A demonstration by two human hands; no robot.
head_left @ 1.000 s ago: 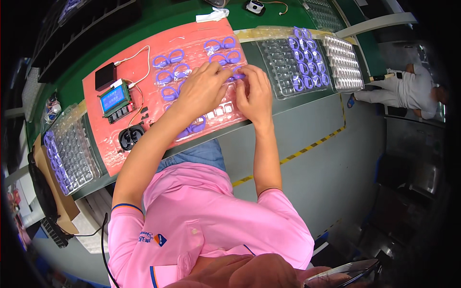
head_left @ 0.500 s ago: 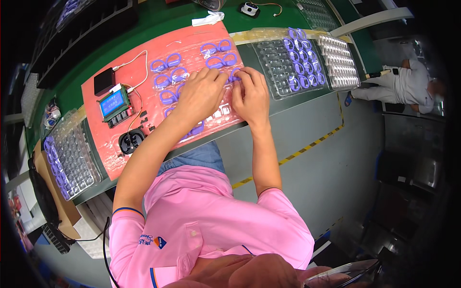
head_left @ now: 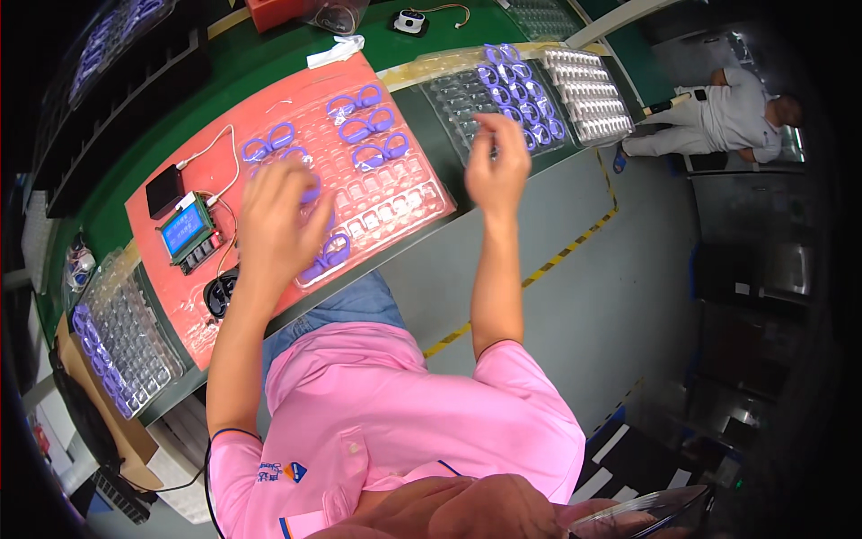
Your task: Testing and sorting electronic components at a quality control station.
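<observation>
Here, in a clear tray [head_left: 370, 186], purple rings [head_left: 325, 260] lie under and beside my blurred left hand [head_left: 280, 223]; my curled right hand [head_left: 499, 169] hangs near a second tray [head_left: 454, 101]. I can't tell if either grips.

This is looking like an electronics assembly workshop. Along a long green tabletop [head_left: 260, 63], clear moulded trays [head_left: 370, 187] are holding rows of purple loops [head_left: 386, 151], and a block of white trays [head_left: 588, 94] is lying toward the right end. On a pink mat [head_left: 175, 301], a small circuit board [head_left: 189, 235] with a lit blue screen is sitting beside a black box [head_left: 164, 191]. Yellow-and-black tape [head_left: 561, 260] is marking the grey floor [head_left: 593, 310], and a person in pale clothes [head_left: 732, 117] is standing beyond it. The right side is showing dimly, so the dark shapes [head_left: 763, 346] there could be equipment or furniture.
</observation>
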